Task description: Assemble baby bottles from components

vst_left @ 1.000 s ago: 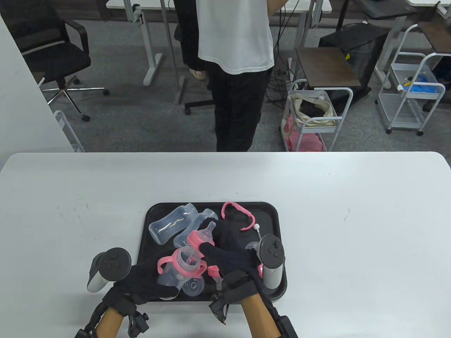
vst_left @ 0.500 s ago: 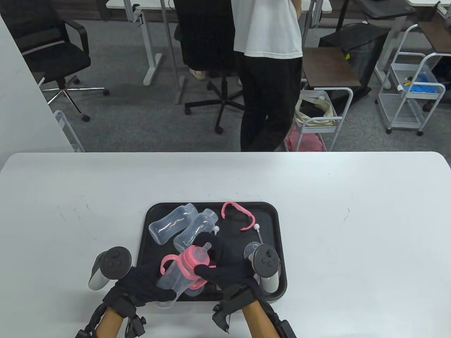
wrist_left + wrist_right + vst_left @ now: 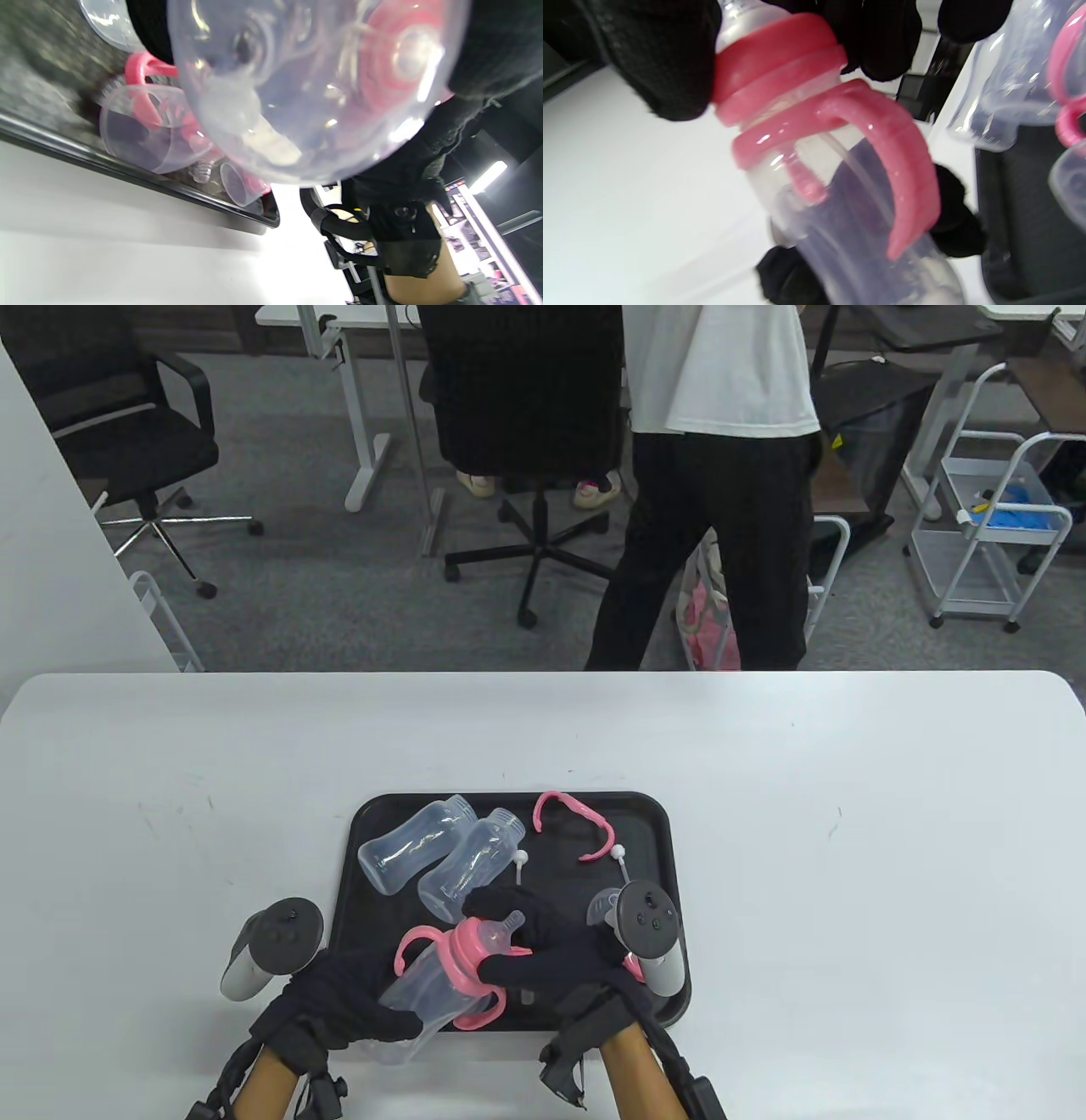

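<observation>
My left hand [image 3: 348, 1001] grips the clear body of a baby bottle [image 3: 424, 991], tilted over the front edge of the black tray [image 3: 653, 823]. The bottle carries a pink handle ring [image 3: 416, 943]. My right hand [image 3: 534, 946] grips the pink nipple collar [image 3: 472, 950] sitting on the bottle's neck. In the right wrist view my fingers [image 3: 666, 63] wrap the pink collar [image 3: 774, 55] above the handle [image 3: 903, 169]. In the left wrist view the bottle's base [image 3: 314, 84] fills the frame.
On the tray lie two clear bottle bodies [image 3: 416, 844] [image 3: 475, 861], a loose pink handle [image 3: 577, 823], a white-tipped straw [image 3: 622, 861] and clear caps [image 3: 144, 127]. White table [image 3: 848, 857] surrounds the tray. A person [image 3: 721, 475] stands beyond the far edge.
My right hand brought the pink nipple collar from the tray onto the neck of the bottle in my left hand. Both hands drifted slightly right. The person behind walked to the right.
</observation>
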`<state>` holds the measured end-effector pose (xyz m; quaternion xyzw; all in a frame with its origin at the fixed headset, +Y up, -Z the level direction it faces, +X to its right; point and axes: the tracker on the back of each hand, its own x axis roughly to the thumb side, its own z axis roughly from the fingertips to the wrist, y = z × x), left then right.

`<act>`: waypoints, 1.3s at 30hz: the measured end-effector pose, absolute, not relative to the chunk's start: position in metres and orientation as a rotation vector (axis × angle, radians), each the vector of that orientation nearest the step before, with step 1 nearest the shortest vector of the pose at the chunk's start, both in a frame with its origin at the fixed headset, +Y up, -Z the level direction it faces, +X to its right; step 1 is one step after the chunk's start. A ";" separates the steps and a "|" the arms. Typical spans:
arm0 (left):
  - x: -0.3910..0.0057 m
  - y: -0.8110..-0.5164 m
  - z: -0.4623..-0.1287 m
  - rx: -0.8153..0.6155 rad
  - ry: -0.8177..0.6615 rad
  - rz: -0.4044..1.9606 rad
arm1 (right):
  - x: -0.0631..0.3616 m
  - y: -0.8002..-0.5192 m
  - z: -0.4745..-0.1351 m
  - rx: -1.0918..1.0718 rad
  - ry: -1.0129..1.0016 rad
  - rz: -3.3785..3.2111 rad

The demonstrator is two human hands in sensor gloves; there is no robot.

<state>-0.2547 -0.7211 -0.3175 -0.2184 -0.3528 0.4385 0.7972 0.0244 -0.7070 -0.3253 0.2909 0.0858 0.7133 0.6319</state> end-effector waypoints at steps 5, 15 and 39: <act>-0.256 -0.711 -0.314 -0.370 -0.685 0.778 | 0.020 -0.719 -0.325 0.489 0.226 1.650; -0.253 -0.700 -0.307 -0.230 -0.639 0.729 | 0.017 -0.717 -0.318 0.372 0.160 1.735; -0.246 -0.721 -0.316 -0.626 -0.827 1.205 | 0.013 -0.696 -0.317 0.697 0.242 1.326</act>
